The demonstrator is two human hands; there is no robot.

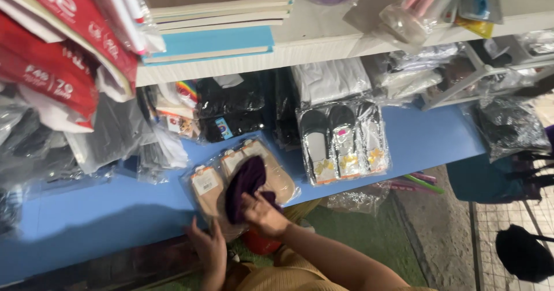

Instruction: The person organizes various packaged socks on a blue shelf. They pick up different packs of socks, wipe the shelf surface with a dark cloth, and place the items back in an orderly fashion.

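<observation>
My right hand [262, 213] grips a dark purple cloth [245, 184] and holds it over clear packets of beige socks [216, 181] lying on the blue shelf [104, 210]. My left hand [209, 248] rests at the shelf's front edge, its fingers touching the near end of the nearest beige sock packet. The cloth hides part of the middle packets.
A clear pack of grey and white slippers [343, 144] lies right of the socks. Black packaged garments [231, 109] and white ones [329, 80] sit behind. Notebooks [213, 14] stack on the white upper shelf [323, 37]. Red bags [52, 49] hang left. Green floor [358, 233] below.
</observation>
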